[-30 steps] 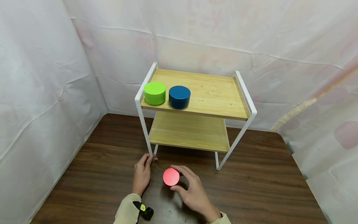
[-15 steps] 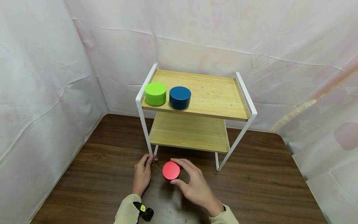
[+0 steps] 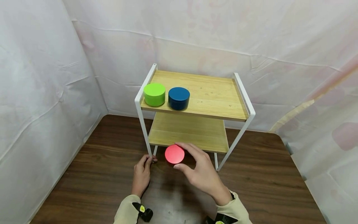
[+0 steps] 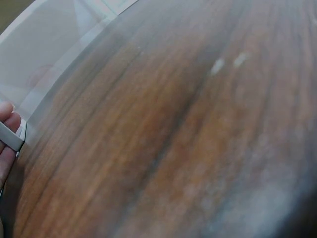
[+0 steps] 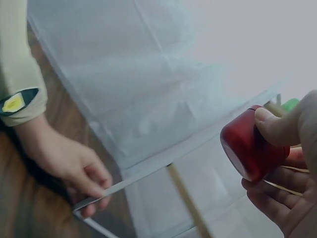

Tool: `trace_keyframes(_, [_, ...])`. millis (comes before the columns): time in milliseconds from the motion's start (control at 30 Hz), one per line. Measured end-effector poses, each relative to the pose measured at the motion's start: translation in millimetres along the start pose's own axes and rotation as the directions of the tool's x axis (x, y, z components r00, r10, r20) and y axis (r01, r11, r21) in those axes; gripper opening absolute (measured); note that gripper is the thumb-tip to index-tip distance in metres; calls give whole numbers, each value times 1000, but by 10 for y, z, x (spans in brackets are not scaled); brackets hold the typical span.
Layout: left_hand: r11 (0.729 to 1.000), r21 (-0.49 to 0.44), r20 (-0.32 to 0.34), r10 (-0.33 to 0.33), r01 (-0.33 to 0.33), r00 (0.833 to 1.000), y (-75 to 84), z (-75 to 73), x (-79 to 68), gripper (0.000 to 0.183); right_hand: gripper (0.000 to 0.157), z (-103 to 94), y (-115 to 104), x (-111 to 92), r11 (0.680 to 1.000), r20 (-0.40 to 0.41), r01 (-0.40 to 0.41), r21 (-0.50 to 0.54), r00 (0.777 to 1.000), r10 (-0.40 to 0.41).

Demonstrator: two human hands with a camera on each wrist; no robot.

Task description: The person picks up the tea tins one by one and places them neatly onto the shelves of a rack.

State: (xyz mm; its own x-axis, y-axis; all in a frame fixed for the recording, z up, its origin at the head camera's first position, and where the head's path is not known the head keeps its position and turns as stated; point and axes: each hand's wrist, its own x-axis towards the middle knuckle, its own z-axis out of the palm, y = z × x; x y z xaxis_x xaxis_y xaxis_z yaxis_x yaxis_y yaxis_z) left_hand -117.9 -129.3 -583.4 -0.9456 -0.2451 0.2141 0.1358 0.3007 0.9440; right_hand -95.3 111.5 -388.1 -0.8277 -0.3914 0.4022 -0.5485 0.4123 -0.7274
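Observation:
My right hand grips a small round red tin by its side, thumb on one side and fingers on the other. In the right wrist view the red tin is tilted and held in the air. My left hand pinches the bottom of the front left leg of a two-tier rack, which has white metal legs and light wood shelves. Its fingers show around the white leg at the left edge of the left wrist view. The red tin overlaps the lower shelf's front edge in the head view.
A green tin and a dark blue tin stand side by side at the left of the rack's top shelf. White cloth hangs behind and at both sides of the dark wooden table.
My right hand has raised the red tin from low over the table and carried it forward, toward the rack's lower shelf. The left hand has stayed on the leg.

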Motion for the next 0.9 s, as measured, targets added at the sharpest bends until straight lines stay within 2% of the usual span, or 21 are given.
trace_keyframes(233, [1000, 5, 3, 0, 0, 1000, -7, 3, 3, 25, 60, -191, -172, 126, 999, -20, 36, 11, 999, -35])
trace_keyframes(367, [1000, -15, -6, -10, 10, 1000, -6, 8, 4, 24, 62, -311, -218, 205, 996, -47, 94, 6, 994, -94])
trace_keyframes(600, [1000, 7, -33, -26, 27, 999, 18, 51, 5, 23, 65, -522, -339, 367, 975, -136, 220, -14, 966, -219])
trace_keyframes(900, [1000, -12, -8, -4, 4, 1000, 21, 1, -9, 24, 66, -729, -455, 519, 966, -190, 254, -58, 947, -260])
